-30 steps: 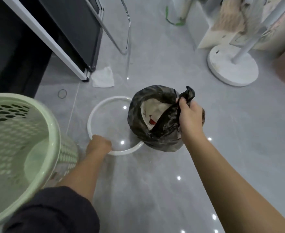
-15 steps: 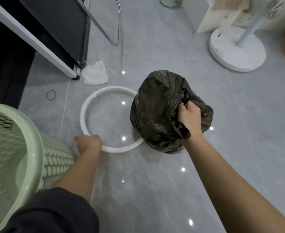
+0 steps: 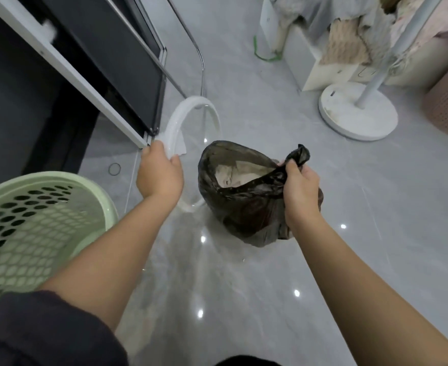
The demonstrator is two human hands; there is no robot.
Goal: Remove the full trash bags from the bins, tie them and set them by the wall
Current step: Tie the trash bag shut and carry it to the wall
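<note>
Crumpled black plastic trash bag [image 3: 244, 207] is out but untied: right hand [image 3: 301, 186] grips its mouth, left hand [image 3: 159, 178] grips white round bin rim [image 3: 175, 120].

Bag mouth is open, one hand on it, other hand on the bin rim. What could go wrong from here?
1. The right hand pinches only one bunched edge of the trash bag; the mouth gapes over the paper waste, so lifting now could tip it out.
2. The left hand grips the white bin rim, so tying can't start until that is put down.
3. The green basket sits close by the left forearm and may get knocked.
</note>
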